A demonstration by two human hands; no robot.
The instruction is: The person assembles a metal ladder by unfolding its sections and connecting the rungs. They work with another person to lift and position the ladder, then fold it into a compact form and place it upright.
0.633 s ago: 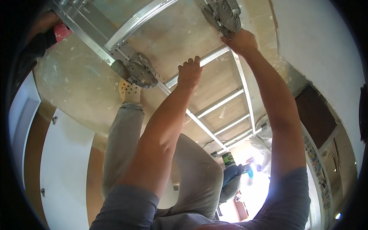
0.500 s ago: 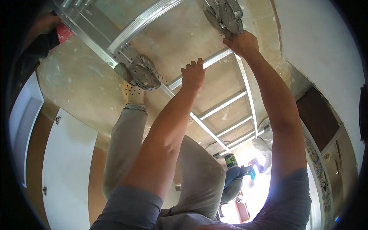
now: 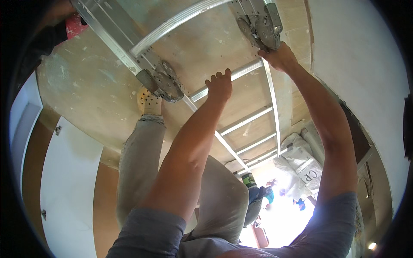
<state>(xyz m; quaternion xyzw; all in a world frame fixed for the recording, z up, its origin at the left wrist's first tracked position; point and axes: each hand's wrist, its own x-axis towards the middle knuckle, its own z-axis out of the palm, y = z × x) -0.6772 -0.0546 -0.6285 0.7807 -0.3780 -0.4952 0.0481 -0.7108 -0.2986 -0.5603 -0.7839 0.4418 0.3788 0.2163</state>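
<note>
A folding aluminium ladder [image 3: 245, 120] stretches across the floor, with a round locking hinge at each side where its sections meet. My left hand [image 3: 219, 84] is closed over a rung just below the hinges. At the right side rail, my right hand [image 3: 280, 56] grips the ladder by the lower end of the right hinge [image 3: 267, 32]; its fingers are partly hidden behind the hinge. The left hinge [image 3: 165, 86] has no hand on it. Beside that hinge rests my foot in a pale yellow clog [image 3: 149, 102] with holes.
White cabinet doors [image 3: 69, 185] with metal hinges stand at the left. At upper left, another person's dark-clothed limb shows beside something red [image 3: 76, 26]. Plastic-wrapped material [image 3: 301, 165] lies at the right, past the ladder's near end. A green bucket [image 3: 248, 179] stands near my knee.
The ladder and both hands sit slightly farther right and lower in the picture, as the view has shifted. Both hands keep their holds. More of the plastic-wrapped material shows.
</note>
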